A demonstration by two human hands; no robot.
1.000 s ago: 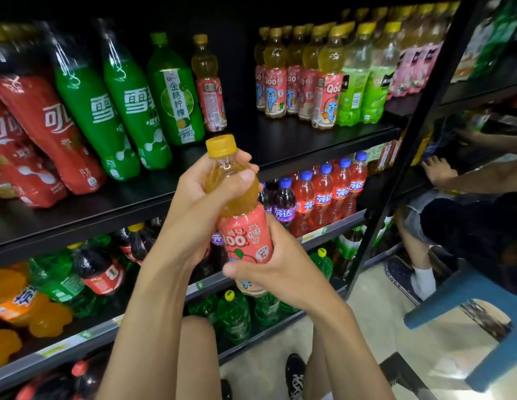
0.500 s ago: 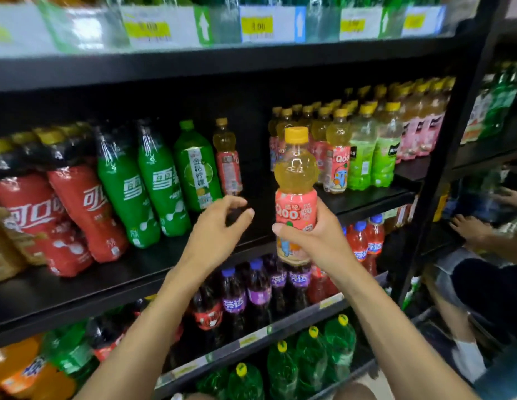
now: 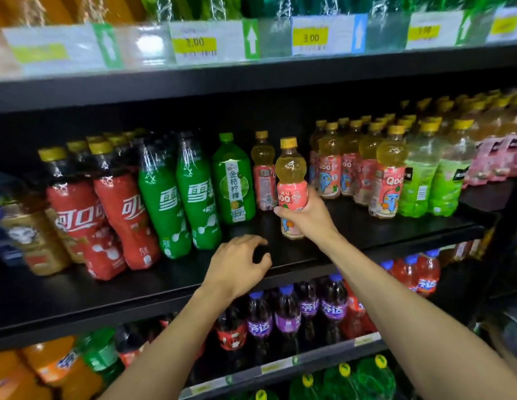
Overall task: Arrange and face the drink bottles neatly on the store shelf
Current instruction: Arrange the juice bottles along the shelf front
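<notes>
Loosely curled and holding nothing, the left hand hovers at the black shelf edge. Up and right of it, the right hand clamps an upright pink-labelled juice bottle, bulbous clear plastic with a yellow cap, base just above the shelf. Two glossy green soda bottles stand left of both hands.

Bottle now at shelf, left hand off.
</notes>
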